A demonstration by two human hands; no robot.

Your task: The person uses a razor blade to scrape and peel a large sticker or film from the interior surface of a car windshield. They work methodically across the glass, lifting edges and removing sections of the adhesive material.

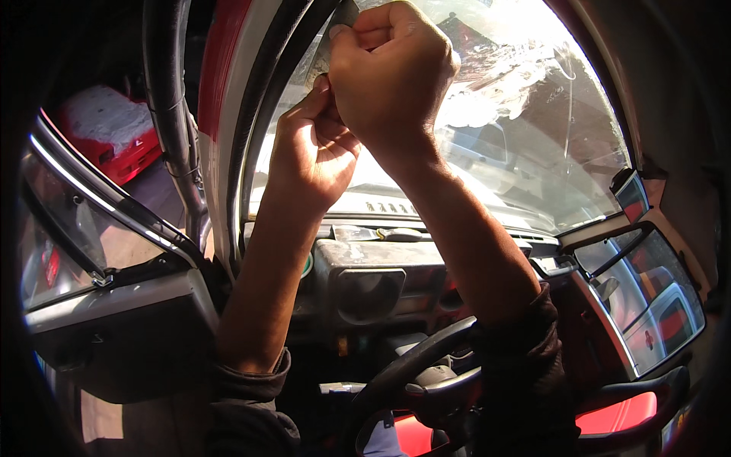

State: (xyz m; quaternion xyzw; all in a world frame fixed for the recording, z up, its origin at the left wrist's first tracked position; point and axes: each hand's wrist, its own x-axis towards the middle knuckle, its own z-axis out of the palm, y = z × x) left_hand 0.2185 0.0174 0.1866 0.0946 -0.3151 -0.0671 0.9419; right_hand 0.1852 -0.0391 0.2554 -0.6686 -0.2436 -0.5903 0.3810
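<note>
Both my arms reach up to the left edge of a windshield (533, 145). My right hand (396, 76) is closed in a fist, its thumb pressed against a dark rubber-like strip (346, 15) at the top of the picture. Just below it, my left hand (316, 152) has its fingers curled, the thumb pointing up beside the glass edge; whatever they pinch is hidden. A black rubber seal (263, 99) runs down the pillar left of the hands. Whitish smears (487, 91) cover part of the glass.
Below my hands lie a dashboard (381, 255) and a black steering wheel (415, 362). To the left stands an open door (114, 312) with a window frame; outside it is a red car part (114, 133). Mirrors (647, 297) hang at the right.
</note>
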